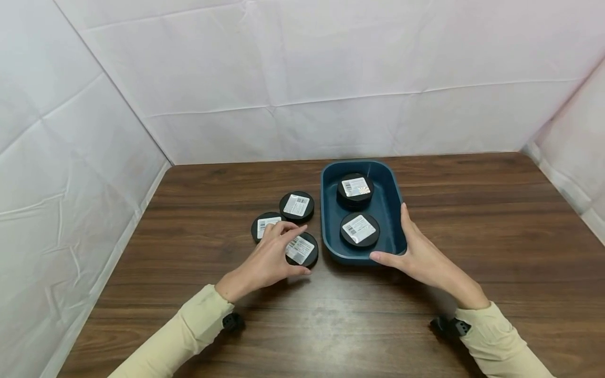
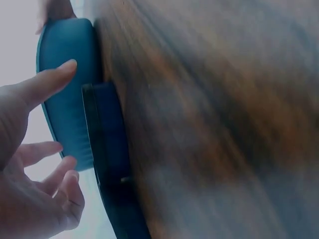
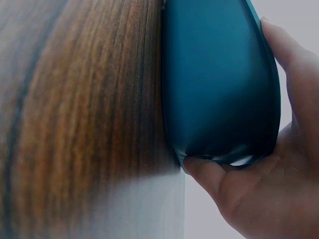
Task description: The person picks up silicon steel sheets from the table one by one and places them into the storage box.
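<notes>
My left hand [image 1: 271, 258] hovers over a flat round black container [image 1: 309, 258] with a white barcode label. Its thumb and fingers are spread to either side; in the left wrist view they stand apart from the dark container sides [image 2: 107, 134]. Two similar containers, one further back [image 1: 302, 214] and one partly hidden by the hand [image 1: 257, 227], lie beside it. To the right is a deep blue tray [image 1: 331, 220] with labelled black containers inside, at the back [image 1: 356, 190] and front [image 1: 359, 231]. My right hand [image 1: 420, 257] holds the tray's near right corner, thumb at the front, fingers along the side.
All this stands on a dark wood-grain table [image 1: 189, 220]. White cloth walls [image 1: 331, 79] close off the back and both sides. In the right wrist view, the tray wall [image 3: 219, 74] fills the middle.
</notes>
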A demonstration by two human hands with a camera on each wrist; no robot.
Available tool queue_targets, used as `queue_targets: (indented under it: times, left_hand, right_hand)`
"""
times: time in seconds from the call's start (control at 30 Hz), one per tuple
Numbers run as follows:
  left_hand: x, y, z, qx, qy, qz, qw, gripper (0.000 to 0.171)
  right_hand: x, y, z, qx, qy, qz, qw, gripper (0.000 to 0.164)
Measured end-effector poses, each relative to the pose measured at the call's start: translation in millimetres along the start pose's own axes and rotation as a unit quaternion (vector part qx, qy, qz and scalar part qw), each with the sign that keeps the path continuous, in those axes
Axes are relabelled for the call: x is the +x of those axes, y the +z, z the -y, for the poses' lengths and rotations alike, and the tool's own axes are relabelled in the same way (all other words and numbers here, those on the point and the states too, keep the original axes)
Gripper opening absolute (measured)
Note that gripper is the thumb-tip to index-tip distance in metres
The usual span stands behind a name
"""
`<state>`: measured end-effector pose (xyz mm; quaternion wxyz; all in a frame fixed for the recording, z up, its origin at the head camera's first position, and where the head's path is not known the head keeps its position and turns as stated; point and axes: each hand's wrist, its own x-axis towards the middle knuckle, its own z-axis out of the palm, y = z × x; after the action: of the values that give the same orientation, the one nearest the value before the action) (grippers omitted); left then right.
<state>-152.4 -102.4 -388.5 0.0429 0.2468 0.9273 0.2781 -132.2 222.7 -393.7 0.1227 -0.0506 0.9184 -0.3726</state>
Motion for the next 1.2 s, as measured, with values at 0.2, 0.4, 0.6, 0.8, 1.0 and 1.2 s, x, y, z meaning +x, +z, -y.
queue_targets:
  times: [0.2,0.4,0.6,0.8,1.0,1.2]
  left_hand:
    - [4.7,-7.2,6.4,0.028,0.014,0.033,0.9989,0.091]
    - [8.1,-13.4,13.5,0.057,0.025,0.061,0.9962,0.094]
    - [9.9,-16.9,18.1,0.071,0.038,0.069,0.9944,0.096]
    - [9.0,-17.2,21.9,0.084,0.058,0.077,0.9919,0.099]
    - [10.1,-18.2,23.8,0.09,0.058,0.102,0.989,0.098]
    - [13.0,-17.8,24.2,0.098,0.053,0.116,0.9869,0.095]
  right_hand:
    - [0.7,0.7,0.0,0.003,-0.003,0.0,1.0,0.129]
    - [1.3,1.1,-0.1,0.004,-0.001,0.0,1.0,0.128]
    - [1.3,1.5,0.2,0.005,-0.001,0.0,1.0,0.128]
    - [0.9,2.1,1.0,0.005,0.001,0.002,1.0,0.128]
    - [0.3,1.6,1.4,0.005,0.004,0.003,1.0,0.128]
    - [-0.1,1.5,1.4,0.004,0.004,0.002,1.0,0.129]
